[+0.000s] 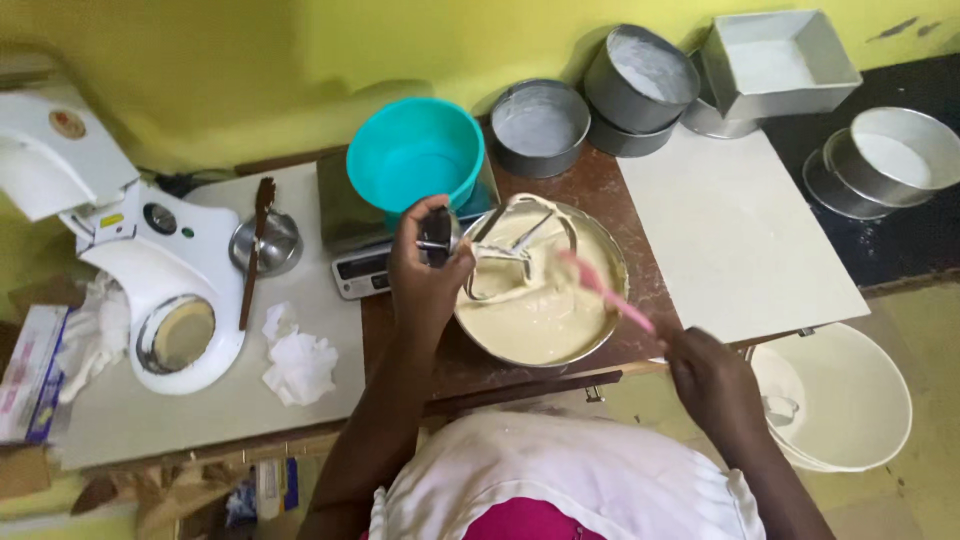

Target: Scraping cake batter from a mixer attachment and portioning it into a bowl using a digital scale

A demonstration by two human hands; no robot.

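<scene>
Over the steel bowl (541, 290) of pale batter on the surface, the left hand (425, 265) clenches the beater (510, 250) while the right hand (712, 380), gripping a pink spatula (605, 290), scrapes it clean; next likely needs turning the beater to reach uncleaned wires

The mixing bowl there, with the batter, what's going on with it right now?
A person stands over a metal mixing bowl of pale batter. The left hand holds a mixer beater attachment over the bowl, coated in batter. The right hand holds a pink spatula with its blade against the beater. A teal bowl sits on a kitchen scale behind, a white stand mixer is to the left, and empty cake tins line the back.
</scene>
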